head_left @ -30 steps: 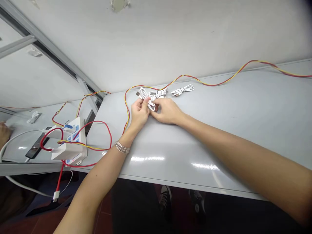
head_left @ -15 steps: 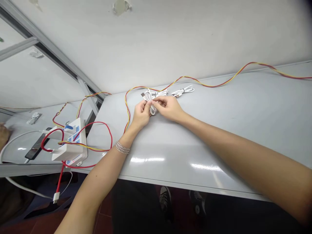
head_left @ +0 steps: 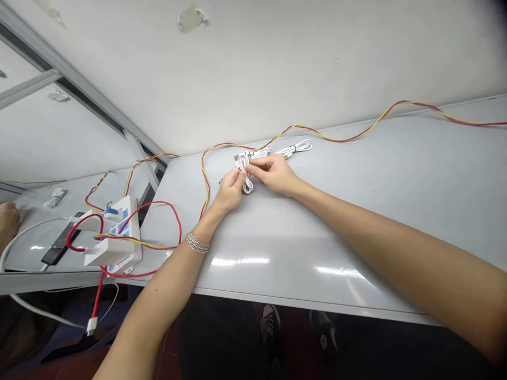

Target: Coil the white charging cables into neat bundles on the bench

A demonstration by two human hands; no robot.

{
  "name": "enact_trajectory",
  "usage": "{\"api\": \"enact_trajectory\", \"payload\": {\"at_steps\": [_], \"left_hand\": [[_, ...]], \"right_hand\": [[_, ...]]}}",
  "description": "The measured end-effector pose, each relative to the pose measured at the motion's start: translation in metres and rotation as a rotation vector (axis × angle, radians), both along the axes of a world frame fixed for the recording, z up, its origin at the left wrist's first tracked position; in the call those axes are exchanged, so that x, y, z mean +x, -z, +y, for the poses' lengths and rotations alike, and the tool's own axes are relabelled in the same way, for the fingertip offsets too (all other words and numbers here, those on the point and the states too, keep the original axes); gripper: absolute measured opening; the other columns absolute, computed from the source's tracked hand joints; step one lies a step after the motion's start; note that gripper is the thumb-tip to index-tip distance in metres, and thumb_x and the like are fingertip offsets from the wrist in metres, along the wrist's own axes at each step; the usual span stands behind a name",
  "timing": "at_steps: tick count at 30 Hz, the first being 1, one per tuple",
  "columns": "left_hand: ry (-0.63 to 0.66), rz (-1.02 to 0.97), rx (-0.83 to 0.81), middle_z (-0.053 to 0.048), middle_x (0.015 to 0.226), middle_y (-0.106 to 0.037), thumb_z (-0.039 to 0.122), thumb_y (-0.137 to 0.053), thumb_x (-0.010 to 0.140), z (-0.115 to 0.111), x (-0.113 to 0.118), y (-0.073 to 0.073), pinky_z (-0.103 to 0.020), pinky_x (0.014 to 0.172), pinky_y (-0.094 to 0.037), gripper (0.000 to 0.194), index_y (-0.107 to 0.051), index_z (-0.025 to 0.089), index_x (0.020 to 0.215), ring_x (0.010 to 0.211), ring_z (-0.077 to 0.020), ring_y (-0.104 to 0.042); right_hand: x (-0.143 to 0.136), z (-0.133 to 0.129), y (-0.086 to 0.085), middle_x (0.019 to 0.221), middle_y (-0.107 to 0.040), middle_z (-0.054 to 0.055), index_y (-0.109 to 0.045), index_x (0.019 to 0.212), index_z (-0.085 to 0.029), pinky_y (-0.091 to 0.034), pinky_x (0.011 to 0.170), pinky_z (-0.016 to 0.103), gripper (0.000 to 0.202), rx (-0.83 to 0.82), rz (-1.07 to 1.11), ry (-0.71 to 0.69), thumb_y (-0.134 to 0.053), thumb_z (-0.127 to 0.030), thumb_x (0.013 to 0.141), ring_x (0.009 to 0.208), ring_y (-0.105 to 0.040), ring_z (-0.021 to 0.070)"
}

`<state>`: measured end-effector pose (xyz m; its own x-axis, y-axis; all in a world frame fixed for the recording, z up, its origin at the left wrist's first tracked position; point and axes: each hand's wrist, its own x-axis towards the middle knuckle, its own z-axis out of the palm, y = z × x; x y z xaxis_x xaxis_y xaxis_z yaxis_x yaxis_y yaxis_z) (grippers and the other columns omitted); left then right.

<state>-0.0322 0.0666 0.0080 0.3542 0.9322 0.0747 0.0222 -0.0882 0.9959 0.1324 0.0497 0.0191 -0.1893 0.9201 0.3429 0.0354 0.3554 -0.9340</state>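
A white USB cable (head_left: 247, 184) is folded into a small coil above the grey table (head_left: 277, 243). My left hand (head_left: 230, 191) is closed around the coil's left side, its metal plug showing just above the fingers. The fingers of my right hand (head_left: 275, 175) pinch at the coil's middle from the right; what exactly lies between the fingertips is hidden. Right behind my hands lies a tied white cable bundle (head_left: 262, 153), with another tied cable bundle (head_left: 299, 148) to its right. A thin black strip (head_left: 219, 182), perhaps a twist tie, shows left of my left hand.
A red-and-yellow wire (head_left: 344, 141) runs along the wall. To the left sits a white power strip (head_left: 135, 240) with plugs and looping red wires. Beyond it are a phone (head_left: 59, 247), a white cable bundle (head_left: 55, 197) and another person's hand (head_left: 8, 221). A metal frame (head_left: 140, 158) divides the tables.
The thin black strip now shows beside my left hand. The coil sits slightly lower in view, still between both hands. The whole view has shifted a little.
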Motion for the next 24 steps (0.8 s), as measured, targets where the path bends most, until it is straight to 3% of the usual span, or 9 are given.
{"api": "enact_trajectory", "payload": {"at_steps": [5,10,18,24], "left_hand": [[0.031,-0.017,-0.059,0.006,0.055,-0.045,0.063,-0.074,0.081,-0.002,0.001,-0.004,-0.024,0.041,-0.025,0.049,-0.053,0.019,0.077,0.042,-0.0069,-0.035],[0.067,-0.004,-0.015,0.002,0.060,-0.055,0.066,-0.071,0.082,-0.002,0.001,-0.005,-0.024,0.039,-0.025,0.051,-0.055,0.018,0.075,0.042,-0.0065,-0.038],[0.065,0.032,0.065,0.003,0.057,-0.049,0.072,-0.071,0.077,-0.001,0.000,-0.009,-0.023,0.044,-0.028,0.057,-0.054,0.018,0.073,0.047,-0.0071,-0.036],[0.110,0.018,0.105,0.003,0.055,-0.046,0.073,-0.071,0.077,-0.001,-0.002,-0.011,-0.024,0.047,-0.027,0.057,-0.054,0.018,0.069,0.050,-0.0085,-0.035]], "right_hand": [[0.000,0.000,-0.001,0.062,-0.056,0.000,-0.069,0.072,-0.016,-0.037,0.058,0.026,0.033,-0.020,0.001,0.006,-0.066,-0.048,0.083,0.065,-0.050,0.0136],[0.000,-0.001,-0.004,0.061,-0.059,0.001,-0.066,0.066,-0.017,-0.040,0.062,0.027,0.035,-0.028,-0.004,-0.046,-0.063,-0.046,0.085,0.061,-0.050,0.0127],[0.001,-0.001,-0.004,0.057,-0.052,-0.001,-0.064,0.066,-0.017,-0.035,0.059,0.027,0.034,-0.014,-0.032,-0.016,-0.062,-0.042,0.088,0.059,-0.045,0.0121],[0.003,0.001,0.000,0.057,-0.047,-0.004,-0.068,0.075,-0.016,-0.028,0.055,0.027,0.036,-0.076,-0.002,-0.043,-0.072,-0.051,0.081,0.056,-0.034,0.0103]]}}
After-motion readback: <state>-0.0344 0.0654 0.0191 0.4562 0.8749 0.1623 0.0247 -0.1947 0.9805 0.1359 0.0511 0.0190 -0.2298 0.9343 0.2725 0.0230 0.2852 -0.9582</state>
